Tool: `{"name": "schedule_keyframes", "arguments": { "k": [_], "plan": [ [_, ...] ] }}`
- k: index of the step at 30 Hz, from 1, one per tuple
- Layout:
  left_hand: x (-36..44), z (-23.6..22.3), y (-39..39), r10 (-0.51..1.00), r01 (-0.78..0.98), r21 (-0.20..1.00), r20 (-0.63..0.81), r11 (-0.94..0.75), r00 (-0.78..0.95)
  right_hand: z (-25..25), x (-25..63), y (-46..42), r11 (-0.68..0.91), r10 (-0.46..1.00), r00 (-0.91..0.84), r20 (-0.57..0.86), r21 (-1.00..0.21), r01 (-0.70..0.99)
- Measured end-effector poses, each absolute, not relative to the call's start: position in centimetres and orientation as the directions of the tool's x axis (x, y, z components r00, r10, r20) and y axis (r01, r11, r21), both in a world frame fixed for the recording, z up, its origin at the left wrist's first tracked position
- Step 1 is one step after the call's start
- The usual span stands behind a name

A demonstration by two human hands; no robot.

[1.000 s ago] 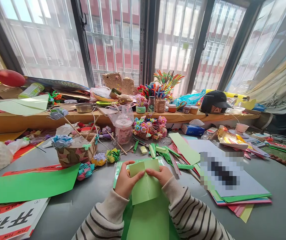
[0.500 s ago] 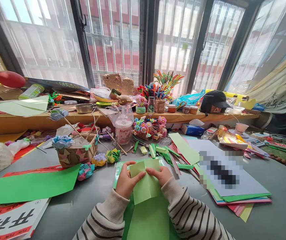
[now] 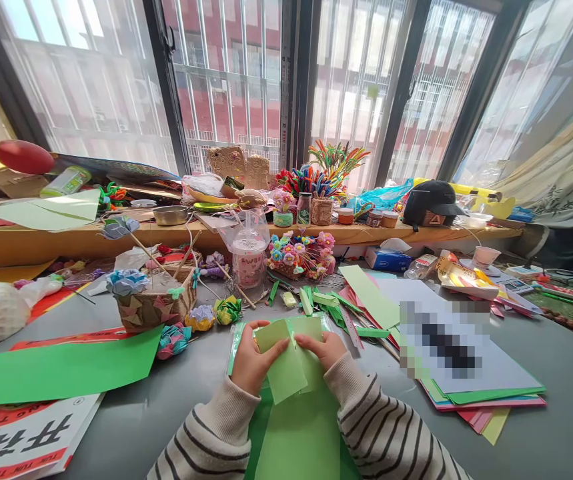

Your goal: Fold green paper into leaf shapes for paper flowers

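My left hand (image 3: 251,358) pinches a light green paper piece (image 3: 282,373) between thumb and fingers. My right hand (image 3: 331,348) grips another light green paper piece (image 3: 312,369) beside it. A gap separates the two at the top, and the left piece overlaps the right one lower down, where I cannot tell if they still join. Both thumbs lie on the paper, close together. Beneath the hands lies a larger light green sheet (image 3: 300,443), on top of a darker green sheet (image 3: 259,437).
Green paper scraps (image 3: 326,300) lie beyond my hands. A stack of coloured paper (image 3: 491,373) is on the right, a bright green sheet (image 3: 66,373) on the left. A basket (image 3: 153,310) with paper flowers and a lidded plastic cup (image 3: 249,260) stand farther back.
The creased paper has parted at the top along its middle fold. Its left part has turned and now overlaps the right part. My hands stay nearly in place.
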State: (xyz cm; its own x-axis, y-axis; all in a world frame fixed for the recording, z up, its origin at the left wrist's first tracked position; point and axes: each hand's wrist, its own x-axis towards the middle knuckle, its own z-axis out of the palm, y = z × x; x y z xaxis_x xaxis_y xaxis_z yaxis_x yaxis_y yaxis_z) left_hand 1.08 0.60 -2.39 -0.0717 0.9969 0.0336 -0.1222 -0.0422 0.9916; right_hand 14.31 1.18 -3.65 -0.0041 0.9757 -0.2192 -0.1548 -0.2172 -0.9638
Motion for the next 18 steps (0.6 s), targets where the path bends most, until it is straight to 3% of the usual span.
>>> {"name": "schedule_keyframes", "arguments": {
  "k": [7, 11, 13, 18],
  "plan": [
    [-0.7, -2.4, 1.8, 0.99, -0.153, 0.988, -0.026, 0.004, -0.141, -3.4, 14.7, 1.5, -0.212, 0.976, 0.023, -0.216, -0.97, -0.123],
    [-2.1, -3.3, 2.8, 0.992, -0.028, 0.999, -0.034, 0.03, -0.125, -3.5, 14.7, 1.7, -0.203, 0.979, -0.032, -0.201, -0.96, -0.195],
    [-2.3, -3.5, 2.9, 0.987, 0.082, 0.997, 0.016, -0.003, -0.162, -3.6, 14.7, 1.8, -0.194, 0.981, -0.045, -0.188, -0.957, -0.217],
    [-1.5, -2.5, 2.0, 0.907, 0.261, 0.936, 0.309, -0.236, -0.288, -3.6, 14.6, 1.7, -0.15, 0.988, -0.055, -0.142, -0.963, -0.222]
  ]
}}
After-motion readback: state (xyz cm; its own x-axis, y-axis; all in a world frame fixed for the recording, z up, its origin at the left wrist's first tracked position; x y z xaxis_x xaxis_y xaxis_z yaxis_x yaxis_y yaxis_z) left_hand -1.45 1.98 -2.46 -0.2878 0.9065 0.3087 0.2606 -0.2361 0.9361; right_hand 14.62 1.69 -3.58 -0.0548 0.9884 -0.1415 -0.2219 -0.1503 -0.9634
